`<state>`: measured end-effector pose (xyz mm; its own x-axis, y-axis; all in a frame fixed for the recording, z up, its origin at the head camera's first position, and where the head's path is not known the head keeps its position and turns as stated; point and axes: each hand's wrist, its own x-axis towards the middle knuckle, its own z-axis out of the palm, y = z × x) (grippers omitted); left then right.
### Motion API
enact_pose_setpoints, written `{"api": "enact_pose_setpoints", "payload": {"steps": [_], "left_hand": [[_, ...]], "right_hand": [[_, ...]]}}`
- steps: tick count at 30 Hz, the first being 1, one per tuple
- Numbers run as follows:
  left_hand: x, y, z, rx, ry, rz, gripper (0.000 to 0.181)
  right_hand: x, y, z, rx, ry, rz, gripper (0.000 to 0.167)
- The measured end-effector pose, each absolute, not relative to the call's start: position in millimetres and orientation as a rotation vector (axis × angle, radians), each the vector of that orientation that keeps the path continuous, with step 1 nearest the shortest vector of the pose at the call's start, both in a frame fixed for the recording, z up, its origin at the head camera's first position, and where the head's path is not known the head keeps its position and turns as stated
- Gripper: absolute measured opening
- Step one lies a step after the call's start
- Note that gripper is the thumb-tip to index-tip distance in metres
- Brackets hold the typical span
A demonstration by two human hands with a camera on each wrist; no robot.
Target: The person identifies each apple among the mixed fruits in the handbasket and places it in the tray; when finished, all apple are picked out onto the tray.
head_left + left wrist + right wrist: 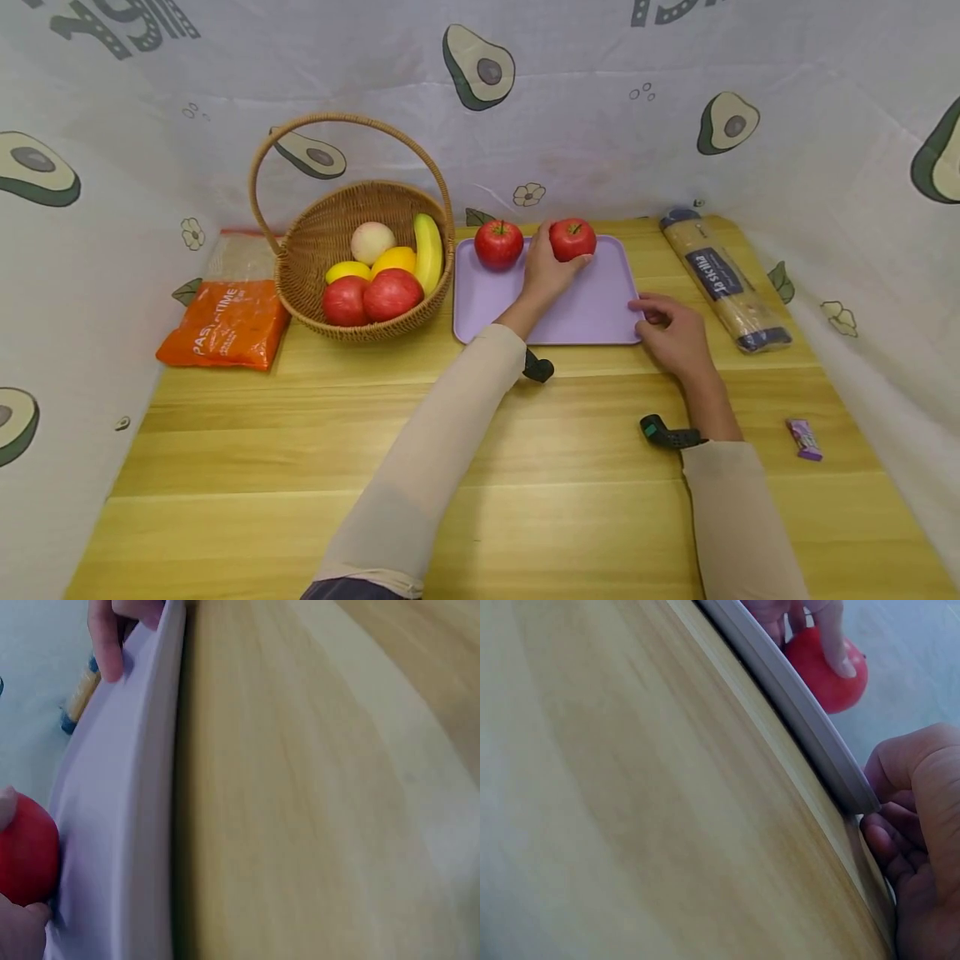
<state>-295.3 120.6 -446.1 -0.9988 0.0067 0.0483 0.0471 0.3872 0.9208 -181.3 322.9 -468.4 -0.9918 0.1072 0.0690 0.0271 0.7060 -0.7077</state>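
My left hand (550, 271) grips a red apple (573, 239) over the right part of a purple tray (592, 321). The left wrist view shows the same apple (28, 851) between thumb and fingers. Another red apple (498, 244) sits at the tray's back left. At the tray's right edge, my right hand (678, 337) pinches the rim near the front corner. In the right wrist view, the curled fingers of the right hand (922, 817) meet the tray's corner (862, 801).
Left of the tray stands a wicker basket (311, 242) with a tall handle, holding a banana (428, 254) and several other fruits. An orange pasta bag (225, 325) lies farther left. A spaghetti pack (723, 279) and a small purple wrapped snack (805, 439) lie on the right.
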Motion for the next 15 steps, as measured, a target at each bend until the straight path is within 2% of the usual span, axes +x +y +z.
{"api": "enact_pose_setpoints", "payload": {"steps": [6,15], "left_hand": [[-298.0,118.6,-447.1,-0.08,-2.666,-1.623,0.084],[-292.7,110.5,-445.3,-0.271,-2.733,-1.504,0.093]], "right_hand": [[-181.2,323.3,-466.8,-0.088,-2.791,1.172,0.036],[-181.5,328.4,-463.7,-0.082,-2.784,1.336,0.042]]}}
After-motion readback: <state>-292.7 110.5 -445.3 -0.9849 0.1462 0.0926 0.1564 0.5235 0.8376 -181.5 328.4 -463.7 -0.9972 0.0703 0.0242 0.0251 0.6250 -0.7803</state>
